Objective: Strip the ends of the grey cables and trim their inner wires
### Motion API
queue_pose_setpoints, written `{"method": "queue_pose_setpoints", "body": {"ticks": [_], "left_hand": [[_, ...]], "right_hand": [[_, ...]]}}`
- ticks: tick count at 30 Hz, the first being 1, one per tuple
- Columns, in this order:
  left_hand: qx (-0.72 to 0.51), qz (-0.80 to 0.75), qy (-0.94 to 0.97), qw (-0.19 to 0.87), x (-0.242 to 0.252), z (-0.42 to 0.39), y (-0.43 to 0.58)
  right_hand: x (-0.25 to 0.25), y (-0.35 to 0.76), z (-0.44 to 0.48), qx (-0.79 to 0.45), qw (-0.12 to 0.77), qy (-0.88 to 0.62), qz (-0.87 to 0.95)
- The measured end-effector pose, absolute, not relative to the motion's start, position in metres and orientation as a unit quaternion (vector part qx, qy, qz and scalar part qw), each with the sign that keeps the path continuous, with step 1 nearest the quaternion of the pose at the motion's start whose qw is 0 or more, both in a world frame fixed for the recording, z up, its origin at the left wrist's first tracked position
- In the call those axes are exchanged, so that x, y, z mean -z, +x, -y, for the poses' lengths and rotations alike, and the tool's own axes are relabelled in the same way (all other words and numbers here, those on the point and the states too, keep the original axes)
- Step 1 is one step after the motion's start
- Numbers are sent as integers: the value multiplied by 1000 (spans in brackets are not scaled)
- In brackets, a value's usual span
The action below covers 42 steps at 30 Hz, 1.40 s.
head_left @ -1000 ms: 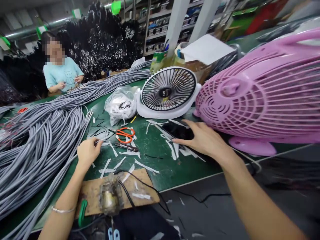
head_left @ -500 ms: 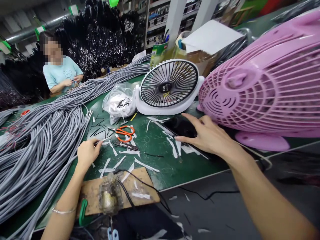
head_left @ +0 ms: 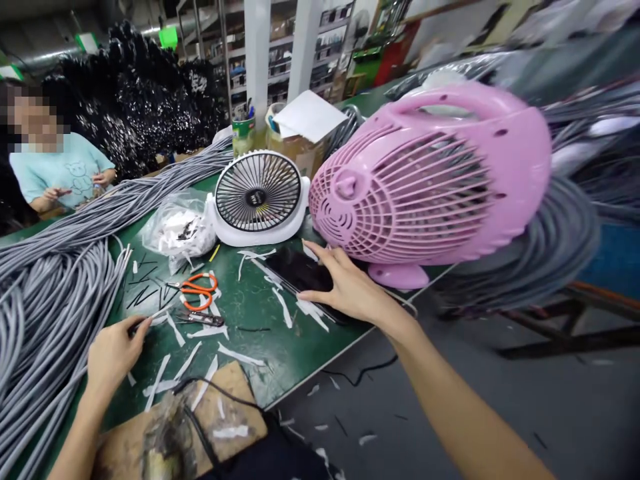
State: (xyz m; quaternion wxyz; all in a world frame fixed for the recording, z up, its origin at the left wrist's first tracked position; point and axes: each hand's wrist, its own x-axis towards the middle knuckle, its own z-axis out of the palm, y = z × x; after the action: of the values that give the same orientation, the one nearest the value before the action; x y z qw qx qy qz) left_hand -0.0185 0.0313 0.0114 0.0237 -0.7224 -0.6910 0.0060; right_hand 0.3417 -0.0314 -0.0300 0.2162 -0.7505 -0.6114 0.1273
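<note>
My right hand [head_left: 345, 280] is over a black smartphone [head_left: 295, 270] lying on the green table, thumb and fingers spread apart across it. Part of the phone is hidden by the hand. On the left, my left hand [head_left: 116, 347] is closed in a pinch. A dark bit shows between its fingers and a thin pale tip points out towards orange-handled scissors [head_left: 200, 291]; what it is stays unclear. Small thread snips [head_left: 203, 319] lie just below the scissors, among white strips [head_left: 175, 330] and short black tube pieces [head_left: 145, 293].
Grey cables [head_left: 45, 320] heap along the left. A white fan [head_left: 257, 233], a pink fan [head_left: 520, 153] and a plastic bag [head_left: 180, 230] of white scraps stand behind the hands. A wooden board [head_left: 245, 407] sits at the front edge. Another person [head_left: 65, 167] works at far left.
The view has turned to the right, so the table things appear further left and more of the pink fan shows. The right hand stays at the phone; the left hand keeps its pinch.
</note>
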Motion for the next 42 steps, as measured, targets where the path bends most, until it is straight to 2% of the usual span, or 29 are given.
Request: {"method": "queue_pose_setpoints", "body": {"ticks": [9,19,23,30,37,42], "left_hand": [[-18,712,-702,12,-13,-35,-20],[-13,708,-706,10,-14,-33,-16],[-11,705,-709,13,-13,-32,-16],[-15,698,-715,23,-12,-33,-15],[-17,692,-722,19,-11,-32,-14],[-6,676,-736,25,-9,-30,-13]], "right_hand": [[29,340,32,-107,224,-740,625],[38,329,38,33,212,-704,676],[37,333,38,2,216,-706,675],[23,340,33,-133,189,-699,676],[19,339,28,-119,147,-692,697],[28,342,27,-95,157,-672,718]]}}
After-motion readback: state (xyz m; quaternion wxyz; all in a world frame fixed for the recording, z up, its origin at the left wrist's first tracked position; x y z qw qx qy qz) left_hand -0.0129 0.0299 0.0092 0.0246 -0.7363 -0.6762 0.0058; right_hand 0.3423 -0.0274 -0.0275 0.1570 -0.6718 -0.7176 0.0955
